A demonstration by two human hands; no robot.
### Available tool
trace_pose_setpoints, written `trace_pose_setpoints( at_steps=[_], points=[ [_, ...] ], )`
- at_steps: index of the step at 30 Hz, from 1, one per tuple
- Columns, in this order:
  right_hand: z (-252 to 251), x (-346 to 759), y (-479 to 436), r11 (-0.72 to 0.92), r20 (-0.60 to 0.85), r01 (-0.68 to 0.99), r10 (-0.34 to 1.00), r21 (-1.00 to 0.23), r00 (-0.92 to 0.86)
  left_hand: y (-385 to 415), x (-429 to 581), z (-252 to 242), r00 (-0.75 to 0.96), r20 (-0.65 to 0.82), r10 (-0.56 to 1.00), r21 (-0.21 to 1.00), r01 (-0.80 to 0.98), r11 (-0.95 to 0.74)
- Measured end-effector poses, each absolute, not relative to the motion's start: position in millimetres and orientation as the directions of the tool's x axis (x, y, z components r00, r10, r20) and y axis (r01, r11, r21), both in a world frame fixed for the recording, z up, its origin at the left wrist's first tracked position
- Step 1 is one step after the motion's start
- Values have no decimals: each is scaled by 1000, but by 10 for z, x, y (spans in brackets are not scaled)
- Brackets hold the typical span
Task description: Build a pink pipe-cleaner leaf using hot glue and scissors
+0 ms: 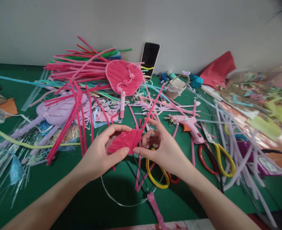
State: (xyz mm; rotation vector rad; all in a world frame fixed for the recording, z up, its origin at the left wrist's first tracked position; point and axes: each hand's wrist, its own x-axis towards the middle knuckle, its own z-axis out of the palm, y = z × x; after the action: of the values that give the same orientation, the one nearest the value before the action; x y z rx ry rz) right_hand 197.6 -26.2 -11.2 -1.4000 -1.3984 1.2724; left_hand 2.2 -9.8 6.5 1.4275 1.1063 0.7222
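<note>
The forearms lead to a left hand pinching the red panel, and a half-curled right hand, grip unclear, nearer its long strip, slanting away rightward.

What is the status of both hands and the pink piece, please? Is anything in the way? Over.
Left hand holding pink piece. Right hand at its right edge, grip unclear. Possibly in the way: scissors below right hand, partly hidden.

Plain pale grey wall, green tabletop
</note>
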Motion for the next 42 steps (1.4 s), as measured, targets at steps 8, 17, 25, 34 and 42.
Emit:
trace_pose_setpoints(
  at_steps=[8, 17, 25, 34, 42],
  points=[
    [-91, 1977, -266, -111, -137, 221, 985, -969, -103, -87, 23, 67, 386, -160, 908, 972, 223, 77],
    [-130, 1974, -265, -110, -133, 222, 987, -969, -94, -53, -2, 3, 424, -105, 900, 983, 181, 30],
    [-100, 1966, -255, -137, -158, 190, 982, -972, -101, -43, 5, 27, 409, -121, 904, 977, 208, 37],
    [-113, 1953, -261, -149, -171, 222, 982, -964, -83, -52, 34, 62, 408, -154, 900, 975, 209, 72],
    [-114, 1975, -229, -216, -222, 57, 967, -975, -122, -32, 37, 55, 411, -158, 898, 974, 214, 73]
  ],
)
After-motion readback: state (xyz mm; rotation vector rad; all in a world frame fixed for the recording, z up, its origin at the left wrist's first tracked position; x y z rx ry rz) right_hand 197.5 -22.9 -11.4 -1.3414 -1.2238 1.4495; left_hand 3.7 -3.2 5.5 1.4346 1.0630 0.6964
